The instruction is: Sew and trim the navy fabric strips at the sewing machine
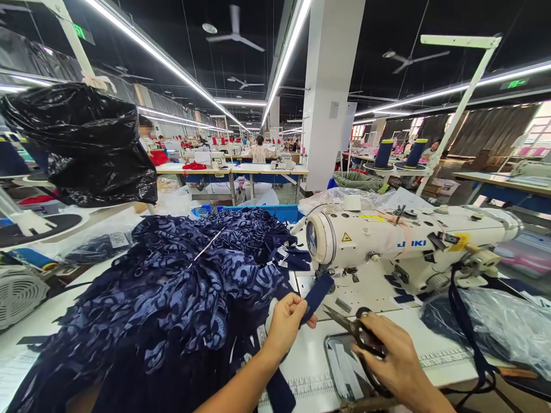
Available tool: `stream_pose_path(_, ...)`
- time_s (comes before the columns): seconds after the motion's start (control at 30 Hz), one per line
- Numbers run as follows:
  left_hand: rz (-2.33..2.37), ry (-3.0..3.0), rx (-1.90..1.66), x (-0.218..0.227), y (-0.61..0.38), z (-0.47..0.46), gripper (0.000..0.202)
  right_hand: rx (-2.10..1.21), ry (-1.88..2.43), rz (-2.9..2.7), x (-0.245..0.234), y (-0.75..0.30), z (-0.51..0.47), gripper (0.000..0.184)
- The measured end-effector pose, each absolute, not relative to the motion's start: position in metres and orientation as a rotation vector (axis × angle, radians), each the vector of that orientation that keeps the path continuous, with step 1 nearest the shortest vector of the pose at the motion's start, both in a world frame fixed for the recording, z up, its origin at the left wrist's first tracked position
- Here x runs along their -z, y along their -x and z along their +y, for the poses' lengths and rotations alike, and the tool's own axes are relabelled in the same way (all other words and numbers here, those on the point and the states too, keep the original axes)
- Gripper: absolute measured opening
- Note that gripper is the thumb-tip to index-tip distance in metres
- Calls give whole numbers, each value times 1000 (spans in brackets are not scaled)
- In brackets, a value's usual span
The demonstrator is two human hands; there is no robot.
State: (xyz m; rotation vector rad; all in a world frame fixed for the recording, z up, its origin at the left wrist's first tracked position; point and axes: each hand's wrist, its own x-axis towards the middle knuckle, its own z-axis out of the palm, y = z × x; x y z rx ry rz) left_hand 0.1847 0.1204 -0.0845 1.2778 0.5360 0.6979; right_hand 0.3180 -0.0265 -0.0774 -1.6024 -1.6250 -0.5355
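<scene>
My left hand (289, 321) pinches a navy fabric strip (317, 293) between thumb and fingers, just in front of the sewing machine's needle area. Scissors (355, 328) are in my right hand (390, 355), the fingers wrapped through the dark handles. Their blades point left toward the strip, with a small gap between. The white sewing machine (370, 235) stands behind both hands. To the left lies a large heap of navy patterned lace garments (193, 287). Under my right hand, a metal tray (333, 367) holds pale strips.
At the right, a clear plastic bag (512, 327) lies by a hanging navy strap (462, 310). Small navy scraps (400, 289) rest on the machine bed. A black plastic bag (86, 143) covers a thread stand at left. Measuring tape (310, 387) runs along the table's front edge.
</scene>
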Motion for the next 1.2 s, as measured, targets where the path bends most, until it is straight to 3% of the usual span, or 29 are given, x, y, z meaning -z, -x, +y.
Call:
stream_pose_path(0.17, 513, -1302, -711, 77, -182, 114, 36, 450, 1999, -1625, 100, -378, -43, 16)
stream_pose_path(0.37, 504, -1345, -717, 73, -182, 110, 35, 607, 2519, -1436, 133, -440, -64, 22)
stream_pose_path(0.63, 515, -1406, -714, 70, -180, 109, 33, 1085, 2188, -1555, 115, -408, -41, 33)
stream_pose_path(0.8, 489, -1438, -699, 72, -181, 109, 33, 791, 1674, -1701, 77, -324, -4, 21)
stream_pose_path(1.0, 469, -1457, -773, 73, -181, 110, 38, 754, 1536, -1760, 68, -282, 31, 20)
stream_pose_path(1.2, 444, -1429, -694, 74, -180, 113, 39, -24, 1416, -1405, 71, -299, 30, 22)
